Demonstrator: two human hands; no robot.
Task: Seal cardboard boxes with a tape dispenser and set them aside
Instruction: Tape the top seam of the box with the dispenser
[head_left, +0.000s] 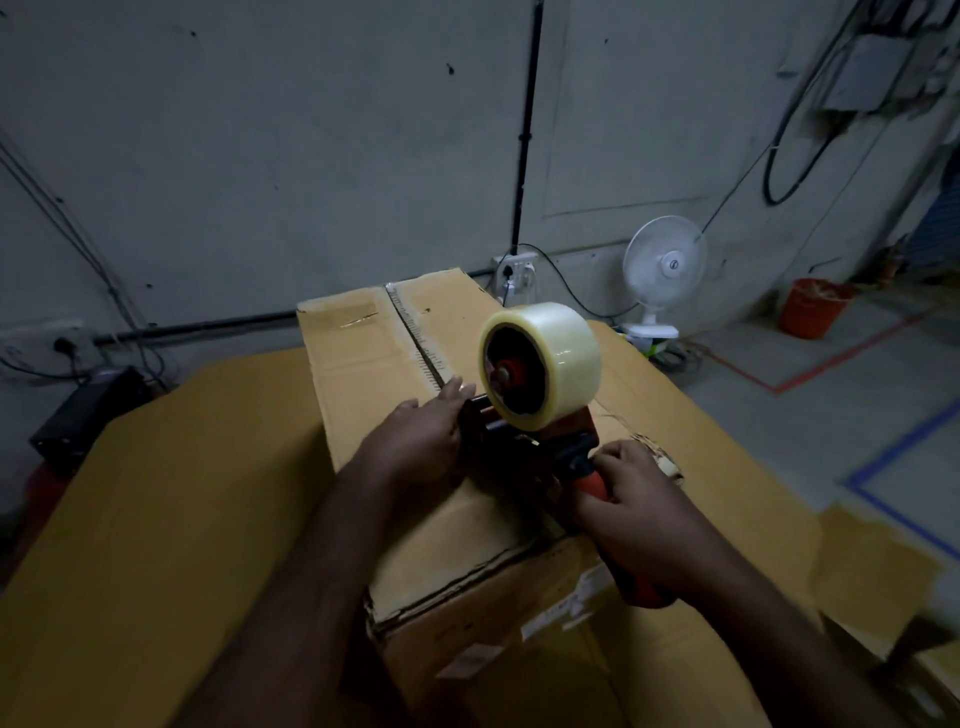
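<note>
A brown cardboard box (363, 353) stands in front of me with its top flaps closed and a seam running down the middle. On its near half rests a red and black tape dispenser (524, 441) carrying a fat roll of clear tape (543, 364). My right hand (641, 514) is wrapped around the dispenser's red handle. Flat on the box top just left of the dispenser's front lies my left hand (423, 441), its fingertips touching the dispenser's front end.
The box sits on a wide flat sheet of cardboard (156, 493). A white desk fan (662, 270) and an orange bucket (815, 306) stand on the floor at the back right. A black case (88, 415) lies at the left. More cardboard (878, 577) lies at right.
</note>
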